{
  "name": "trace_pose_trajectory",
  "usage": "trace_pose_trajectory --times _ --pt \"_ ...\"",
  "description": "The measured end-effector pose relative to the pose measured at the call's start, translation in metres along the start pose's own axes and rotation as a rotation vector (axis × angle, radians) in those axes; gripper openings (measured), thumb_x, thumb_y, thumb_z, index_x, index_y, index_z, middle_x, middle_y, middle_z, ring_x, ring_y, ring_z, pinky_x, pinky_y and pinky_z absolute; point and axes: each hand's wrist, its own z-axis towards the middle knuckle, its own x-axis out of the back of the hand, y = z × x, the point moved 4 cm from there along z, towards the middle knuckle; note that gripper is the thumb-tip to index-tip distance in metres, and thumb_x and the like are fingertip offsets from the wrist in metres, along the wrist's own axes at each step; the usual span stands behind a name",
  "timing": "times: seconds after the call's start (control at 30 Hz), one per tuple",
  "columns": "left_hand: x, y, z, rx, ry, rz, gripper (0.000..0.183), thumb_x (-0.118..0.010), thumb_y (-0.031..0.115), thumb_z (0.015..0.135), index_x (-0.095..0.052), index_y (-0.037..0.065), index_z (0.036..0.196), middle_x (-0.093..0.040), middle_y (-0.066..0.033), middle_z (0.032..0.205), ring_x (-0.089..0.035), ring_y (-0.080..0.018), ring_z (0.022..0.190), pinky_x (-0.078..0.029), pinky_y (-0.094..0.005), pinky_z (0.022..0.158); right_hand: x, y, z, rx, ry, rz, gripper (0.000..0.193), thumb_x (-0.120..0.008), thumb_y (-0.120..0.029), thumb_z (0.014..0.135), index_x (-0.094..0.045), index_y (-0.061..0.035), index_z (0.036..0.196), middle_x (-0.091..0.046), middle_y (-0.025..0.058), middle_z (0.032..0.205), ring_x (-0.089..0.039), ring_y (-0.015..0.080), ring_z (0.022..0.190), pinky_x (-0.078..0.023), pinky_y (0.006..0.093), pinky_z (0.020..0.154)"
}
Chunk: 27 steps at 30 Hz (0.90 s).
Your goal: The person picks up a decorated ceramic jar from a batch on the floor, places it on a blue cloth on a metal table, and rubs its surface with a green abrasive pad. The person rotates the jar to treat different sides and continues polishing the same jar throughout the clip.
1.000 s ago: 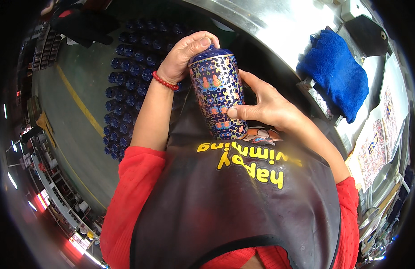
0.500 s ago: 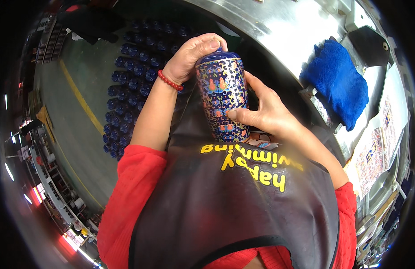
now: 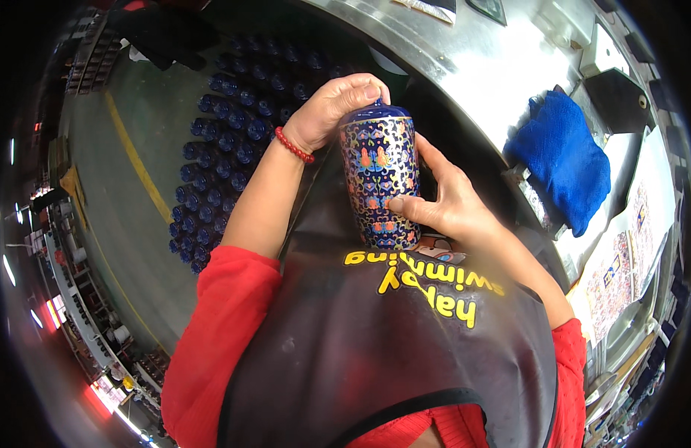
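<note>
Upright in front of my apron [image 3: 315,328] is a tall dark blue lidded jar [image 3: 375,179], covered in a gold, orange and light blue flower pattern. Its plain blue lid [image 3: 375,113] has a small knob on top. My left hand [image 3: 338,108], with red beads at the wrist, is closed over the lid's knob. Around the right side of the jar's body curls my right hand [image 3: 446,198], its thumb pressed on the patterned front. The fingers behind the jar are hidden.
Many similar dark blue pieces [image 3: 226,138] stand in rows on the floor to the left. At right, a metal table [image 3: 465,60] carries a crumpled blue cloth [image 3: 562,160] and patterned printed sheets [image 3: 618,261]. A yellow line [image 3: 136,160] crosses the floor.
The jar and both hands sit slightly lower and farther right in the picture; the surroundings have shifted too. Both hands keep the same hold.
</note>
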Motion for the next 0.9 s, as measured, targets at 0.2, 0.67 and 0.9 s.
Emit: trace_pose_trajectory --times 0.2,0.67,0.9 --pt "0.0 0.0 0.0 -0.006 -0.007 0.014 0.035 -0.064 0.04 0.1 -0.064 0.005 0.104 -0.066 -0.0008 0.088 -0.063 -0.006 0.08 -0.053 -0.0213 0.075 -0.003 -0.008 0.002 0.079 0.002 0.006 0.082 -0.084 -0.036 0.073 -0.049 0.0073 0.133 -0.063 0.0232 0.119 -0.063 0.0328 0.114 -0.048 0.0421 0.102" --pt "-0.001 0.002 -0.002 -0.02 -0.006 0.034 0.034 -0.065 0.039 0.099 -0.065 0.005 0.103 -0.066 0.0 0.087 -0.062 -0.0051 0.079 -0.051 -0.0203 0.073 -0.007 0.0 0.003 0.051 0.013 -0.106 0.102 -0.084 -0.036 0.074 -0.034 0.0138 0.148 -0.056 0.0281 0.131 -0.054 0.0362 0.129 -0.041 0.0416 0.111" --pt "0.003 -0.001 -0.006 -0.017 0.019 0.021 0.036 -0.065 0.041 0.099 -0.066 0.006 0.103 -0.067 -0.0003 0.088 -0.064 -0.006 0.081 -0.052 -0.02 0.076 0.003 -0.006 -0.005 -0.13 -0.127 0.336 0.103 -0.083 -0.025 0.082 -0.022 0.0133 0.154 -0.055 0.0231 0.14 -0.054 0.0265 0.131 -0.041 0.0394 0.113"
